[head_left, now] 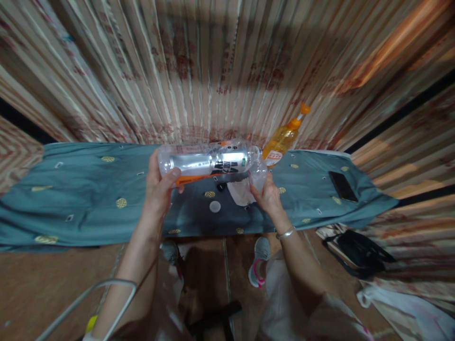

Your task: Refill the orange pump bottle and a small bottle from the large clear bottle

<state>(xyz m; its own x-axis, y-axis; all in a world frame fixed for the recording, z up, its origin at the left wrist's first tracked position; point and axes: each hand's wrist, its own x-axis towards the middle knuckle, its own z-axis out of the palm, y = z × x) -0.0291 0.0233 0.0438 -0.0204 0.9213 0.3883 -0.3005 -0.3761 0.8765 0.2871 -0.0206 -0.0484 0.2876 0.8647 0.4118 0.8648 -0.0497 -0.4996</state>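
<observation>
My left hand (pixel 159 182) is closed round the base end of a large clear plastic bottle (pixel 199 163), held sideways above the table with its neck to the right. The bottle has a silver, black and orange label. In my right hand (pixel 266 193) is a small clear plastic container (pixel 258 176), at the neck of the large bottle. Whether the two mouths touch I cannot tell. Beyond my right hand stands an orange pump bottle (pixel 280 144) with yellow liquid. Below the held bottle lie a white cloth or tissue (pixel 240 193), a round white disc (pixel 214 206) and a small black object (pixel 221 187).
A green patterned cloth (pixel 92 189) covers the narrow table. On its right part lies a black phone (pixel 343 186). Striped curtains (pixel 213 71) hang close behind. On the floor at right are a black bag (pixel 359 251) and a white bag (pixel 408 308).
</observation>
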